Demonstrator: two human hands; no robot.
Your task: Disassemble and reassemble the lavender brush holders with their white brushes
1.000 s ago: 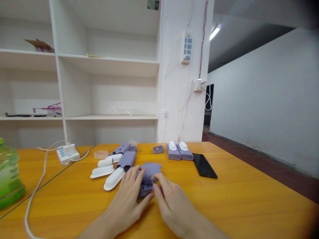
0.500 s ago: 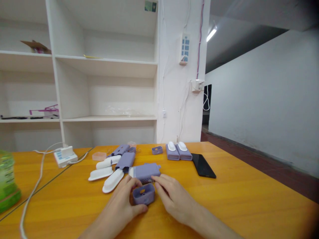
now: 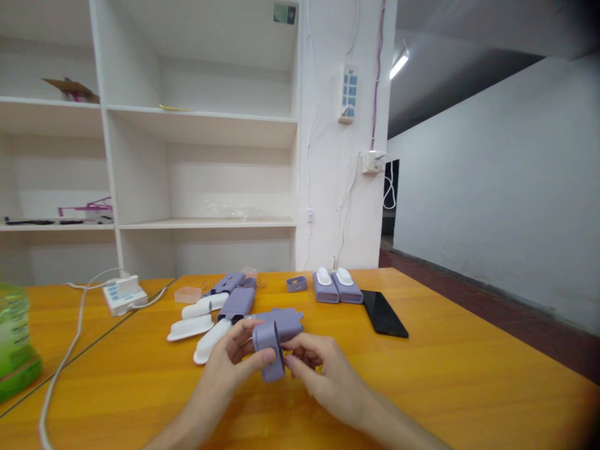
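My left hand [image 3: 234, 359] grips a hollow purple oval cap [image 3: 270, 359] between thumb and fingers, tilted up on its side just above the table. Close against the cap's right side, my right hand [image 3: 323, 369] has thumb and forefinger pinched at its opening; whatever lies between those fingertips is too small and hidden to make out. Just behind the hands lies a purple casing [image 3: 288, 322], partly covered by them. To the left are another purple casing [image 3: 237, 303] and white oval shells [image 3: 190, 327], one of them [image 3: 210, 342] partly behind my left hand.
Two purple casings with white tops [image 3: 325, 287] stand at the back, beside a black phone [image 3: 384, 314]. A loose purple cap [image 3: 296, 284] and a clear pinkish tray [image 3: 187, 294] lie farther back. A power strip [image 3: 124, 297], its cable and a green bottle [image 3: 16, 350] occupy the left.
My left hand has lifted the purple cap and turned it from lying opening-up onto its side. My right hand's fingertips have come in against the cap, away from the casing behind.
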